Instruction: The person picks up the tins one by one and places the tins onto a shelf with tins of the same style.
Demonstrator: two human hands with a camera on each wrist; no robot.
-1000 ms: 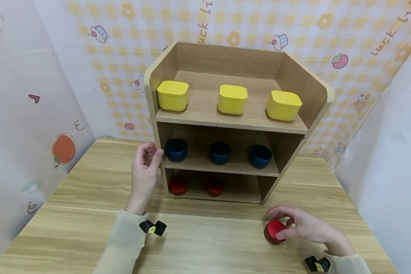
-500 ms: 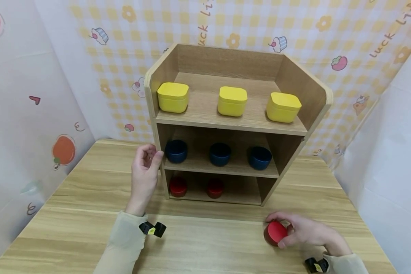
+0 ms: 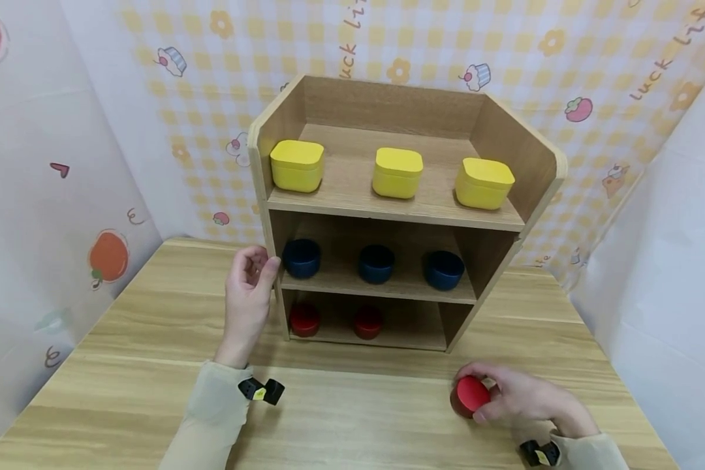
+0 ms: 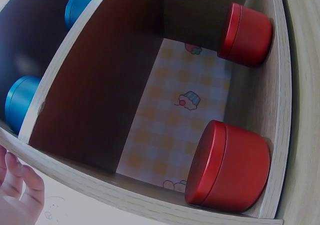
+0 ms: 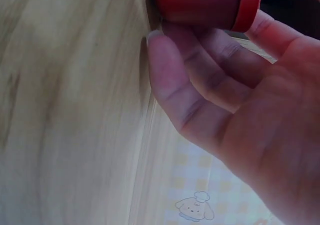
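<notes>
Low at the right in the head view, my right hand (image 3: 519,395) holds a round red tin (image 3: 470,396) between thumb and fingers. The tin is slightly tilted, on or just above the table. In the right wrist view, fingers (image 5: 170,70) curl around the red tin (image 5: 200,5). My left hand (image 3: 249,300) is beside the left panel of a wooden shelf (image 3: 382,295), its fingers loosely bent and its thumb tip at the panel's front edge. On the bottom level sit two red tins, one at left (image 3: 305,320) and one in the middle (image 3: 367,322).
Three dark blue round tins, the middle one (image 3: 376,264) among them, stand on the middle level. Three yellow lidded boxes, one central (image 3: 397,173), line the top. The shelf stands on a wooden table (image 3: 352,418) before a checked wall covering (image 3: 211,130).
My right hand has closed in around the red tin and tilted it slightly, with hardly any travel. The left hand has stayed beside the shelf.
</notes>
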